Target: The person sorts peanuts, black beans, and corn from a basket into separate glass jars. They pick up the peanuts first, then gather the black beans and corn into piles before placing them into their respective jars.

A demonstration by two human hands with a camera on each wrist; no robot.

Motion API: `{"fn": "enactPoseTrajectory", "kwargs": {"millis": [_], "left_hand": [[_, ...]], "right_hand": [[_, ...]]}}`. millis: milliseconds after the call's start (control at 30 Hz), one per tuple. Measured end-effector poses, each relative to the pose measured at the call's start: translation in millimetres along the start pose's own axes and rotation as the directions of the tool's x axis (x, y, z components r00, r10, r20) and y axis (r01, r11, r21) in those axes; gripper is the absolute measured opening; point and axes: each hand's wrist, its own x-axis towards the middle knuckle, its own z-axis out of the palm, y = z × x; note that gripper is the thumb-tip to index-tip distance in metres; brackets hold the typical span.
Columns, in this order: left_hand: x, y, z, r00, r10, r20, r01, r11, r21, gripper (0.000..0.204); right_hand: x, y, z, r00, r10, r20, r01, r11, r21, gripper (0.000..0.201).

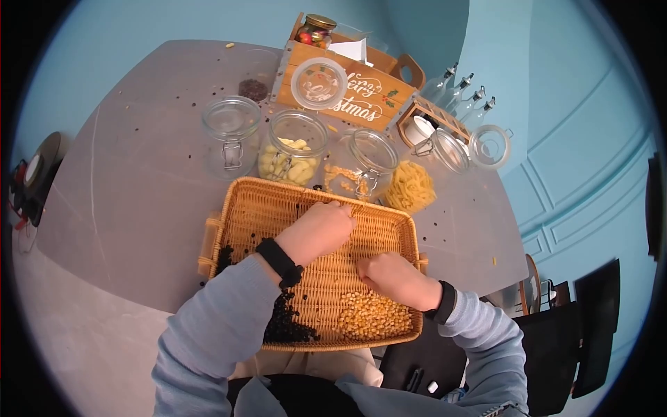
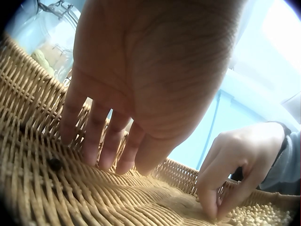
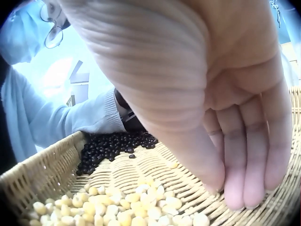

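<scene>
A wicker basket (image 1: 323,260) holds black beans (image 1: 286,321) at its near left and corn kernels (image 1: 375,316) at its near right. My left hand (image 1: 321,229) reaches down near the far wall, its straight fingers spread at the woven floor. One black bean (image 2: 55,164) lies beside those fingers in the left wrist view. Over the basket's right side, my right hand (image 1: 397,278) points down just beyond the corn. Its thumb and fingertips (image 3: 237,197) come together at the weave; whether a kernel sits between them I cannot tell.
Behind the basket stand glass jars, one with pale peanut-shaped pieces (image 1: 290,163), another with orange bits (image 1: 344,182), and one with yellow pasta (image 1: 411,187). A wooden Christmas crate (image 1: 340,83) and bottles (image 1: 458,94) are farther back. Stray beans dot the grey table (image 1: 132,187).
</scene>
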Motion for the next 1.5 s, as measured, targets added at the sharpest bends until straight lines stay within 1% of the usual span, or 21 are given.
{"fn": "enactPoseTrajectory", "kwargs": {"millis": [133,200,300,433,500,533,600,633,700,833,967,1067,1100,1133,1200,1267,1333,1367,1433,1467,1500], "left_hand": [[1.0,-0.7,1.4,1.0,-0.003,0.01,0.003,1.0,-0.009,0.026],[1.2,0.1,0.5,1.0,-0.009,0.018,0.009,1.0,-0.011,0.026],[1.3,0.9,-0.4,0.999,-0.014,0.029,0.014,1.0,-0.001,0.027],[1.2,1.6,-0.6,1.0,-0.01,0.024,0.009,0.999,0.034,0.027],[2.4,1.1,0.4,0.999,-0.017,0.03,0.016,1.0,0.023,0.027],[2.8,0.5,1.0,0.999,-0.021,0.042,0.021,1.0,0.013,0.028],[2.4,0.1,2.3,0.999,-0.021,0.031,0.021,1.0,0.007,0.028],[2.5,0.1,2.8,1.0,-0.017,0.022,0.017,1.0,0.002,0.028],[2.4,1.4,0.7,0.999,-0.027,0.039,0.026,1.0,0.005,0.028],[3.2,2.0,-1.7,0.997,-0.034,0.07,0.034,0.999,0.006,0.029],[0.4,0.6,-0.4,0.999,-0.022,0.044,0.022,1.0,0.003,0.028],[1.7,0.3,3.0,1.0,-0.004,0.005,0.004,1.0,0.019,0.026],[1.6,0.4,2.4,1.0,-0.01,0.003,0.01,1.0,0.023,0.026],[1.7,0.7,1.6,1.0,-0.016,0.001,0.016,0.999,0.028,0.025],[2.4,-0.3,3.4,1.0,-0.009,-0.002,0.009,1.0,0.024,0.025],[1.7,-1.8,7.3,1.0,-0.009,-0.007,0.01,1.0,0.019,0.025],[0.8,-2.9,13.7,0.983,0.035,-0.181,-0.034,0.999,0.01,0.015],[0.5,-1.7,9.5,0.983,0.035,-0.181,-0.034,0.999,0.009,0.015],[2.4,0.5,0.6,0.999,-0.015,0.04,0.015,1.0,0.004,0.026],[2.8,0.5,-0.8,0.999,-0.009,0.041,0.009,1.0,0.004,0.026],[2.0,-0.3,-0.6,0.999,-0.005,0.043,0.006,1.0,-0.004,0.026]], "right_hand": [[-2.0,-2.1,5.6,0.999,0.034,-0.015,-0.034,0.999,-0.02,0.009],[-4.8,-5.1,7.5,0.999,0.038,-0.001,-0.038,0.991,-0.125,0.005],[-9.0,-12.6,6.9,1.0,0.013,-0.024,-0.017,0.984,-0.179,0.008],[-9.8,-7.4,5.7,1.0,0.026,0.014,-0.023,0.982,-0.19,0.007],[-7.6,-0.1,-3.0,1.0,-0.001,-0.002,0.001,0.996,-0.091,0.006],[-5.4,3.7,-10.6,1.0,-0.003,-0.001,0.003,0.996,-0.094,0.006],[2.0,11.9,-30.1,0.988,0.101,-0.118,-0.112,0.989,-0.093,0.006],[7.2,17.8,-37.1,0.988,0.101,-0.118,-0.112,0.989,-0.093,0.006],[16.9,31.3,-47.3,0.898,0.191,-0.398,-0.246,0.965,-0.092,0.006],[29.9,57.9,-45.7,0.843,0.219,-0.491,-0.341,0.924,-0.173,0.007],[24.1,35.8,-42.3,0.841,0.137,-0.523,-0.301,0.922,-0.243,0.003],[10.4,-7.3,-43.0,0.97,0.072,-0.231,-0.056,0.996,0.073,0.011],[7.2,-15.3,-38.8,0.993,-0.044,-0.114,0.051,0.997,0.057,0.014],[4.9,-26.0,-36.1,0.997,-0.082,0.012,0.08,0.993,0.091,0.023],[-0.7,-36.9,-16.4,0.96,-0.278,-0.024,0.279,0.958,0.074,0.035],[-14.2,-44.4,-3.0,0.958,-0.285,-0.015,0.285,0.958,0.027,0.039],[-27.3,-49.6,4.6,0.956,-0.295,-0.003,0.294,0.955,-0.022,0.042],[-36.3,-51.1,4.5,0.961,-0.273,0.043,0.273,0.962,0.008,0.043],[-50.9,-52.0,-0.1,0.961,-0.243,0.131,0.243,0.97,0.019,0.04],[-53.6,-53.2,-8.2,0.963,-0.238,0.129,0.237,0.971,0.02,0.04],[-53.8,-54.1,-19.6,0.947,-0.178,0.266,0.156,0.982,0.103,0.038]]}}
